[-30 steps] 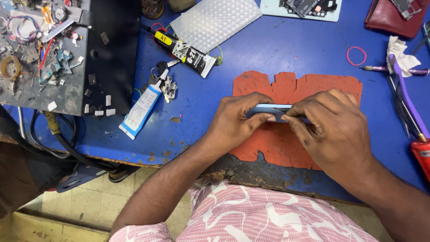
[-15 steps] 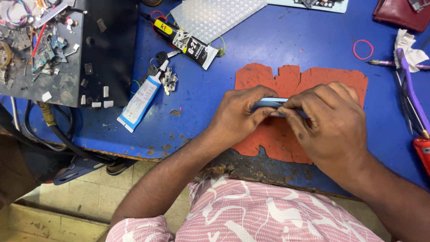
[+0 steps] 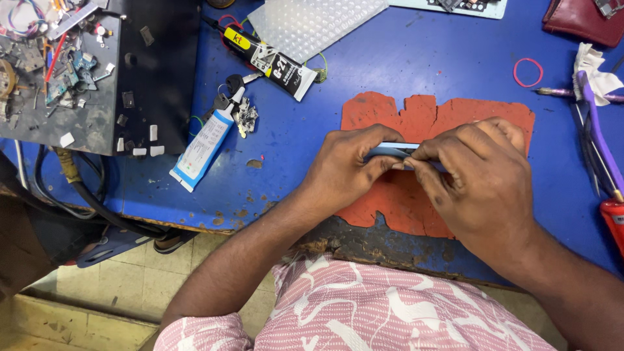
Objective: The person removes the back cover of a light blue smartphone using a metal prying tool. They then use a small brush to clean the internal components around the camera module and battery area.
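phone (image 3: 392, 150), a thin slab with a pale blue edge, is pinched on edge between both of your hands, just above the torn red mat (image 3: 429, 117) that lies under them on the blue bench (image 3: 416, 58). your left hand (image 3: 344, 170) is closed on the phone's left end, thumb and fingers wrapped over it; your right hand (image 3: 481, 179) is clamped on the right end, fingertips pressed along the top edge. only a short strip of the phone shows between the two hands, so you cannot tell from this view whether the seam is parted or flush.

step in hand, as a judgement: you appear to be pressing or working along the phone's edge, as in seating or parting a cover. the next move would call for even pressure from both thumbs and a steady grip so the slab does not twist.

beyond your left hand lie a white-and-blue tube (image 3: 201, 148), a bunch of keys (image 3: 235, 107) and a black-and-yellow glue tube (image 3: 273, 60); further out sits a black tray of scrap parts (image 3: 97, 123). beyond your right hand lie a red rubber band (image 3: 528, 71) and purple-handled tools (image 3: 595, 123).

against the frame half a second earlier: both hands hold the same grip on the phone over the mat; the view has drifted slightly, and nothing on the bench has moved.
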